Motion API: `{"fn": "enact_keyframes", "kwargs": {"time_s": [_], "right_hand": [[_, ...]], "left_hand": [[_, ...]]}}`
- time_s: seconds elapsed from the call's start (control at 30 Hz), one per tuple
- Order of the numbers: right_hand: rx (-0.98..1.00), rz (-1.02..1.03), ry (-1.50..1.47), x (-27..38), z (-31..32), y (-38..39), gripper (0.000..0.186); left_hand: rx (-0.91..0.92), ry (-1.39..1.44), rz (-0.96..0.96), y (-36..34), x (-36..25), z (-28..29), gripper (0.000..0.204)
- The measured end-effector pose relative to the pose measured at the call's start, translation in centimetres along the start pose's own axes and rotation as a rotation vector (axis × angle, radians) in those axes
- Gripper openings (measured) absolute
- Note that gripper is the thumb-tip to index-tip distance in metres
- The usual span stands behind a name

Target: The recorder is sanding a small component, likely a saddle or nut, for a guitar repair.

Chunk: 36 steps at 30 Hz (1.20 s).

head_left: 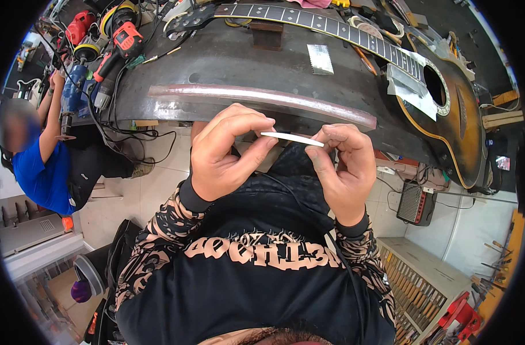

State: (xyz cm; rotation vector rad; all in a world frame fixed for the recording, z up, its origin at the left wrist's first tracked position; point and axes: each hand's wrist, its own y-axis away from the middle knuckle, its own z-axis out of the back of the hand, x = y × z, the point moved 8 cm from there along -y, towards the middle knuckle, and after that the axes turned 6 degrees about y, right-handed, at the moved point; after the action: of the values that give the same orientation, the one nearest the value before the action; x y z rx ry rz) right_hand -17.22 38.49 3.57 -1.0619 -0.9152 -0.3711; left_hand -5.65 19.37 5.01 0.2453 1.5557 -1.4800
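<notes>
A slim white guitar saddle (293, 138) is held up in front of my body, near the bench's front edge. My left hand (223, 152) pinches one end between thumb and fingertips. The other end sits between the thumb and fingers of my right hand (347, 167). The saddle lies roughly level, dipping slightly to the right, and its upper edge looks gently curved. Just beyond my hands, a long bar (262, 98) with a pale, shiny top and reddish sides lies along the bench, apart from the saddle.
An acoustic guitar (468, 126) without strings rests across the right, its neck on a support block (267, 37). A notched metal plate (320, 59) lies mid-bench (216, 54). Power tools (127, 41) and cables crowd the left, where another person (41, 155) holds a blue tool (73, 92).
</notes>
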Motion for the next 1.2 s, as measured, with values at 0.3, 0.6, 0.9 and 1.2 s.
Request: {"fn": "enact_keyframes", "kwargs": {"time_s": [0.3, 0.6, 0.9, 1.2], "right_hand": [[-0.012, -0.045, -0.053, -0.8, 0.4, 0.4, 0.048], [0.011, -0.016, 0.06, -1.0, 0.9, 0.0, 0.027], [-0.063, -0.297, -0.352, -4.7, 0.4, 2.8, 0.018], [-0.257, -0.289, 0.11, -6.0, 7.5, 2.0, 0.012]], "left_hand": [[0.021, -0.009, 0.016, -0.2, 0.1, -0.6, 0.039], [0.026, 0.144, 0.029, -0.7, 0.4, -2.2, 0.034], [0.082, 0.315, 0.201, -0.7, 2.8, -7.2, 0.021], [0.332, -0.074, -0.045, -7.7, 3.1, -10.7, 0.025]]}}
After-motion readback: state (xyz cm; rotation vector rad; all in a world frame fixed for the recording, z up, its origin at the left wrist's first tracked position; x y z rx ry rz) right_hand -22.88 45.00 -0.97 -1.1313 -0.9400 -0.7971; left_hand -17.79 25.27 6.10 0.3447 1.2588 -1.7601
